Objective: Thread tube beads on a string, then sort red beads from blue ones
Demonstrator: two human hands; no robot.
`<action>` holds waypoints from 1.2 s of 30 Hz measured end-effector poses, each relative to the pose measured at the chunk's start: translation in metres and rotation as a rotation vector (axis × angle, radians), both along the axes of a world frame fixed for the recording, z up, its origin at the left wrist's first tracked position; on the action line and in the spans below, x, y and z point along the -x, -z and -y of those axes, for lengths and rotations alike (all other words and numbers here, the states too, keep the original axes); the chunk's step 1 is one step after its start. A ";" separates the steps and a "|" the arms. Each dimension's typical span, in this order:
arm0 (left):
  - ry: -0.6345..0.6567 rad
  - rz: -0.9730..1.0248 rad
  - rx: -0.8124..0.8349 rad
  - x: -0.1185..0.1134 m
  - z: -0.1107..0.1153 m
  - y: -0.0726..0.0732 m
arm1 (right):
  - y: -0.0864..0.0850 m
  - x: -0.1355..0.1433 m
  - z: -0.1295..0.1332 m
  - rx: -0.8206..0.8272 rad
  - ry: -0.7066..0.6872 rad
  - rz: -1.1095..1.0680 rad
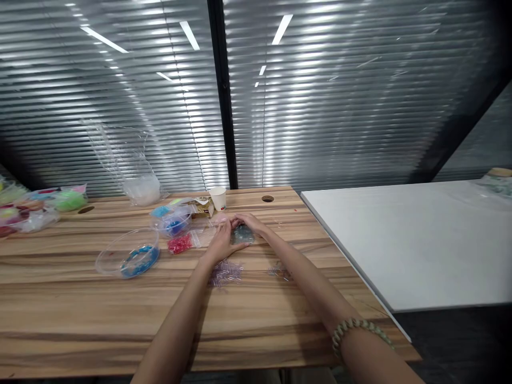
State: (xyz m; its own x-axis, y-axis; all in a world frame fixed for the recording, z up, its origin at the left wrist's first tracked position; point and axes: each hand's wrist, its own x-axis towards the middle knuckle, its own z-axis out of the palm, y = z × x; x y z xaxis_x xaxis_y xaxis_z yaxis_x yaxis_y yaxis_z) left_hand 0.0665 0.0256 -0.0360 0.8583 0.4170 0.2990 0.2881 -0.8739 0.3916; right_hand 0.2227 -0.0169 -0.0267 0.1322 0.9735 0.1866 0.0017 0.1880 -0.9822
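Grey-green packet (242, 234), glossy and see-through, is lying flat between the person's hands on the far middle part of a wooden worktop (240, 330). The left hand (222, 241) is bordering its left side, thumb stretching along the near edge; the right hand (248, 223) is arching over its far edge. The hands are coming together at the fingertips; whether they are gripping the packet, I cannot tell. A bracelet (360, 323) of round, pale green beads is circling the right forearm.

Just nearer the person, slim lilac tube beads (226, 273) are lying in a loose heap, and a thinner scatter of clear and amber beads (280, 271) is spreading to the right. Left of the hands, a small clear bag of red beads (180, 244) is resting beside a round, clear plastic tub (104, 256), where glossy blue beads (140, 261) are gathering in a curve. Behind, a smooth white cup (218, 198) is standing upright next to a crinkled gold packet (205, 207). The worktop is showing dark, wavy grain stripes.
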 end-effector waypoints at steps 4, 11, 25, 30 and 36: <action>-0.040 -0.125 -0.025 -0.001 0.002 0.001 | 0.001 -0.002 -0.001 -0.002 -0.002 0.002; -0.058 -0.190 -0.061 -0.005 0.001 0.002 | 0.003 -0.004 -0.002 -0.003 -0.014 -0.071; -0.106 -0.237 -0.105 -0.009 0.003 0.003 | 0.004 -0.001 0.000 -0.037 -0.005 -0.188; -0.115 -0.117 -0.097 -0.013 0.004 0.008 | 0.004 -0.001 0.003 -0.037 -0.008 -0.248; -0.031 0.024 0.009 -0.018 0.002 0.015 | 0.014 -0.003 -0.005 -0.077 0.050 -0.182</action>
